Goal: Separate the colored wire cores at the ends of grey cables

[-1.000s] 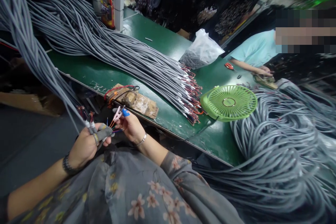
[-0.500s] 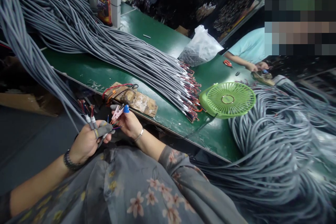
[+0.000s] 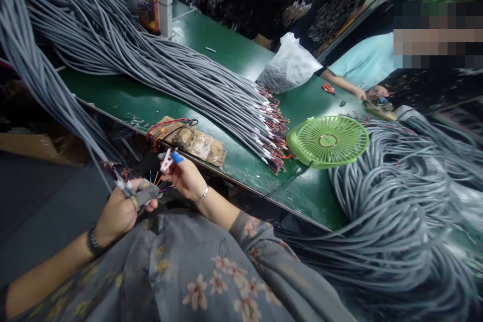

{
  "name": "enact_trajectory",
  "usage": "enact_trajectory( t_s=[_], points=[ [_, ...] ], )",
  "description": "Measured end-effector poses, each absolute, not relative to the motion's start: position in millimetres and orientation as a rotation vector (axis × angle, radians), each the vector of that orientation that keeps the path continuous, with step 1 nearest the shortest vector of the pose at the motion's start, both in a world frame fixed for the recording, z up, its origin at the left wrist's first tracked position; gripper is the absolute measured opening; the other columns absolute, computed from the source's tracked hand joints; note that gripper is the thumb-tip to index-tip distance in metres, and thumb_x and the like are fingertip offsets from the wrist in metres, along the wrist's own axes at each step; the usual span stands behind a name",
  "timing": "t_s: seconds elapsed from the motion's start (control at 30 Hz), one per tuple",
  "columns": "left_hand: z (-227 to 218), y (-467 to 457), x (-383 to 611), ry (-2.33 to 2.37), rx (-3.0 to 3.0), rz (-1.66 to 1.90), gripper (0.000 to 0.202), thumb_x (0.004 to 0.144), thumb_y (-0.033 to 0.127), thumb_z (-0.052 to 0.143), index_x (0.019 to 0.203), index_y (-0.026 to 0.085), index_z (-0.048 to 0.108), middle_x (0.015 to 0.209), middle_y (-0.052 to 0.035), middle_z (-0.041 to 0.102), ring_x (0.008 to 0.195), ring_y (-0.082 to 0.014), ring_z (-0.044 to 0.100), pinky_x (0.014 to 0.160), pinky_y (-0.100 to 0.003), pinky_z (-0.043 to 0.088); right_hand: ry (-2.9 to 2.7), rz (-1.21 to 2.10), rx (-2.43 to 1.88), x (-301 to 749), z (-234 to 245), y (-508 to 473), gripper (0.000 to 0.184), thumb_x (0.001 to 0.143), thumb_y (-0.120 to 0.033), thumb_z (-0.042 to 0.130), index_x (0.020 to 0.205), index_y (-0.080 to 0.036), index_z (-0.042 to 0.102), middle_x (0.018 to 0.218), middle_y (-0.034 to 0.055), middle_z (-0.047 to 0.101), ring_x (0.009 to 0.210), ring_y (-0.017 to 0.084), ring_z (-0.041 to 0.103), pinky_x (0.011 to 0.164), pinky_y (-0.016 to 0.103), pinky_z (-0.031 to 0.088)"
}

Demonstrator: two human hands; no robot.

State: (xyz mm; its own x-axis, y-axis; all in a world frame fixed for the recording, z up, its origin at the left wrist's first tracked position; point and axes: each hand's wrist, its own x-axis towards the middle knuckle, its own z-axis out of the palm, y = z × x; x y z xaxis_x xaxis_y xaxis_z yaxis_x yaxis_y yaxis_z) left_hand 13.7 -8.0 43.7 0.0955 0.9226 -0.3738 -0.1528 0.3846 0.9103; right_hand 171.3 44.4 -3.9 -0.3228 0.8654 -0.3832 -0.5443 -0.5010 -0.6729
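From my remote seat, I'm watching the left hand point(image 3: 117, 211) holding grey cable ends point(image 3: 129, 189), coloured wires point(image 3: 156, 178) fanning from its grip up and rightward toward the right hand point(image 3: 186, 178), which is pinching a pink clip point(image 3: 165, 161) just beside their tips.

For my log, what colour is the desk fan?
The fan is green, clearest in the head view.

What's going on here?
A person's left hand grips grey cables with coloured wires fanning out of a stripped end. The right hand, a blue cover on one digit, holds a small pale pink clip-like tool close to those wires. A large grey cable bundle lies on the green table, its wire ends near a green fan. A co-worker sits or stands beyond.
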Motion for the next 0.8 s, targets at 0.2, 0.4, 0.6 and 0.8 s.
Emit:
enact_trajectory(
  t_s=[0.2,0.4,0.6,0.8],
  points=[
    [47.6,-4.9,18.6,1.240,0.737,0.997,0.027,0.047,0.034,0.091,0.056,0.020,0.070,0.047,-0.0007,0.067,0.044,-0.0125,0.056,0.045,-0.023,0.044,-0.601,1.877,-0.927,169.3,-5.7,40.7,0.049,0.091,-0.066,0.081,0.083,-0.019,0.069,0.075,-0.0013,0.066,0.064,0.010,0.055,0.063,0.023,0.052],
    [48.8,-0.1,24.5,1.254,0.702,1.023,0.028,0.045,0.035,0.091,0.052,0.019,0.069,0.047,-0.0014,0.067,0.044,-0.0117,0.057,0.045,-0.022,0.045,-0.599,1.873,-0.999,170.8,-0.7,41.9,0.056,0.082,-0.073,0.084,0.083,-0.019,0.069,0.071,-0.0021,0.065,0.062,0.011,0.056,0.060,0.023,0.051],
    [50.9,-0.5,26.7,1.294,0.648,1.016,0.029,0.039,0.036,0.092,0.048,0.019,0.070,0.044,-0.0010,0.065,0.042,-0.0106,0.056,0.042,-0.020,0.044,-0.561,1.855,-1.035,174.0,0.3,42.0,0.054,0.077,-0.068,0.091,0.081,-0.020,0.067,0.070,-0.0028,0.067,0.062,0.010,0.058,0.061,0.023,0.052],
    [45.7,0.7,26.1,1.289,0.673,0.979,0.030,0.040,0.037,0.094,0.049,0.020,0.071,0.044,-0.0010,0.066,0.042,-0.0107,0.056,0.043,-0.020,0.044,-0.486,1.892,-0.925,172.3,1.0,39.9,0.037,0.092,-0.056,0.086,0.093,-0.021,0.075,0.090,0.0039,0.081,0.076,0.014,0.069,0.072,0.025,0.057]
  ],
)
